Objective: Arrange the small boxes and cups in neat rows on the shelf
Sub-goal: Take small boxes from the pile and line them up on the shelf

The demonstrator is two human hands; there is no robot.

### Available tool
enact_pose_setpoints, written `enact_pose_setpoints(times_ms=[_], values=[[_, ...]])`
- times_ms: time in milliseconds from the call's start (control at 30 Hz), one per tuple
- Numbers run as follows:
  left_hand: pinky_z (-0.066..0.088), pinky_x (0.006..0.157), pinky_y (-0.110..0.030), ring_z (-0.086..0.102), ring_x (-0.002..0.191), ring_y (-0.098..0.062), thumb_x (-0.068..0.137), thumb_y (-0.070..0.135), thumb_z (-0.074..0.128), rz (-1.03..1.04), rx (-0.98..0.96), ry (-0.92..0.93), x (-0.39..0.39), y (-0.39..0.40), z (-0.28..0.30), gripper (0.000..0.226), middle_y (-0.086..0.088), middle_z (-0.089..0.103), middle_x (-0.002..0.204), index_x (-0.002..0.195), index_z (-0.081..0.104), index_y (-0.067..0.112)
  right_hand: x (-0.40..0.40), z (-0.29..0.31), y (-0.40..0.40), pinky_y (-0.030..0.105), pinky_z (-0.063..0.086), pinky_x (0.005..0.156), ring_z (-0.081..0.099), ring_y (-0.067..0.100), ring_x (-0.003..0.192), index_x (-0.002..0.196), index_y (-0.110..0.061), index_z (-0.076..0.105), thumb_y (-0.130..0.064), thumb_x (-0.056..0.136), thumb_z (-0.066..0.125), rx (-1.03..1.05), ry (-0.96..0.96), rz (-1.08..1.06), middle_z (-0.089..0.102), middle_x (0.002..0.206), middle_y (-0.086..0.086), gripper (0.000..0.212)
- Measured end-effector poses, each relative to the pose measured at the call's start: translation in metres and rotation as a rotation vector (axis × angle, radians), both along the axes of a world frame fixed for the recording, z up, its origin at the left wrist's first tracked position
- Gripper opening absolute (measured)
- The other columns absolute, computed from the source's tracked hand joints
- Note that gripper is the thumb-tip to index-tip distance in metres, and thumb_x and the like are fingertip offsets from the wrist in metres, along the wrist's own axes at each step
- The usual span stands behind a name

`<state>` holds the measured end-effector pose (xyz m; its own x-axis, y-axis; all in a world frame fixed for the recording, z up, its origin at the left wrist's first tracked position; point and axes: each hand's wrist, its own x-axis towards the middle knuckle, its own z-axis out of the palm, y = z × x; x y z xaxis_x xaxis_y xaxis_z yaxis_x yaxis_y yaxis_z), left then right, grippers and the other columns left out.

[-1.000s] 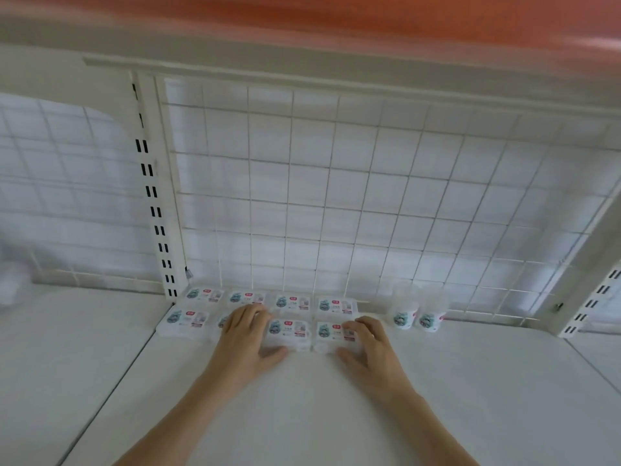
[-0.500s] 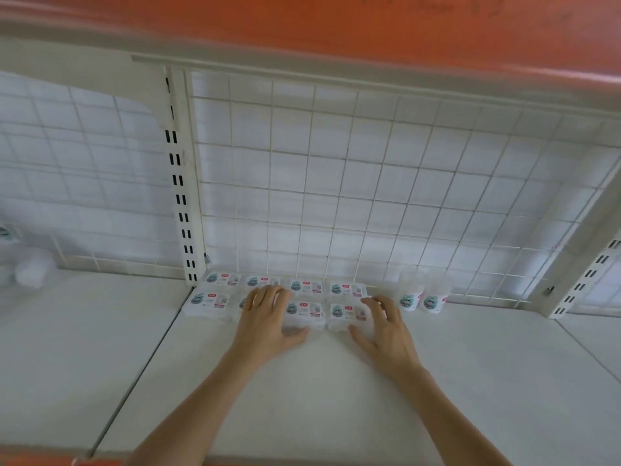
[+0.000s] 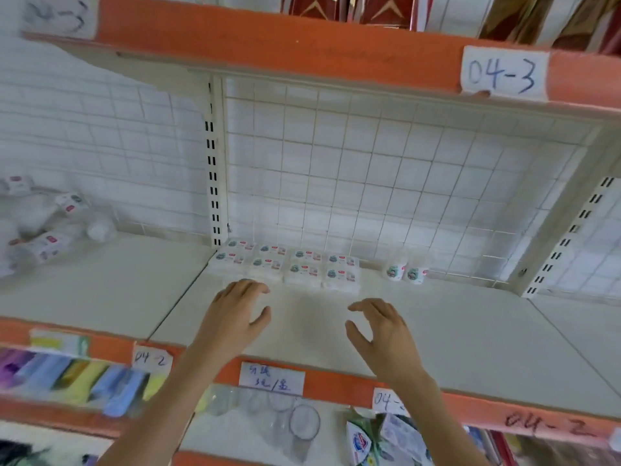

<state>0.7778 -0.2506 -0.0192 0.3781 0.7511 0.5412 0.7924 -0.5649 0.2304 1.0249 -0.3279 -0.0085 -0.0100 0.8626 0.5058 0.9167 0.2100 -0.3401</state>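
Both hands, left hand (image 3: 235, 317) and right hand (image 3: 386, 334), hover released above the white shelf (image 3: 470, 331); small boxes (image 3: 285, 265) lie in two rows along the wire back.

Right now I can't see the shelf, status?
Both hands, left and right, open, off the goods. Boxes in two rows, two cups alongside. Nothing in the way.

Small boxes (image 3: 285, 265), frame centre: showing white with teal-and-red label marks. Two cups (image 3: 405, 272), right of centre: clear, bearing teal-and-red print. Shelf (image 3: 470, 331): appearing white, its front edge running orange. Wire grid back panel (image 3: 386, 183): showing a cream square pattern. Tag (image 3: 502, 75), upper right: white, carrying blue writing.
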Motion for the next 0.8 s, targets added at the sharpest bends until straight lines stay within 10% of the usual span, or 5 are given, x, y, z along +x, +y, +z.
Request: enact_pose_setpoints(times_ms=[567,700,800], values=[[0.048,0.05,-0.023,0.061,0.064,-0.015,0.07,0.034,0.046,0.479,-0.28,0.048,-0.081,-0.298,-0.101,0.027,0.006,0.061,0.077,0.084,0.065,0.021,-0.075,-0.097,-0.176,0.025,0.051,0.054,0.063,0.013,0.071,0.092,-0.027,0.062,-0.042,0.078,0.041,-0.283,-0.122,0.45,0.064,0.084,-0.01,0.03],[0.054,0.069,-0.029,0.063,0.086,-0.018,0.079,0.042,0.04,0.623,-0.413,0.132,-0.13,-0.339,-0.124,0.034,0.005,0.064,0.094,0.093,0.065,0.024,-0.129,-0.106,-0.188,0.031,0.049,0.073,0.061,0.018,0.086,0.098,-0.021,0.064,-0.047,0.078,0.035,-0.349,-0.137,0.585,0.063,0.095,-0.006,0.043],[0.049,0.054,-0.02,0.064,0.068,-0.015,0.071,0.041,0.042,0.756,-0.379,0.036,-0.161,-0.371,-0.107,0.032,0.006,0.063,0.079,0.086,0.065,0.026,-0.179,-0.108,-0.189,0.033,0.047,0.08,0.059,0.022,0.098,0.103,-0.02,0.064,-0.04,0.078,0.048,-0.312,-0.111,0.69,0.063,0.105,-0.003,0.036]])
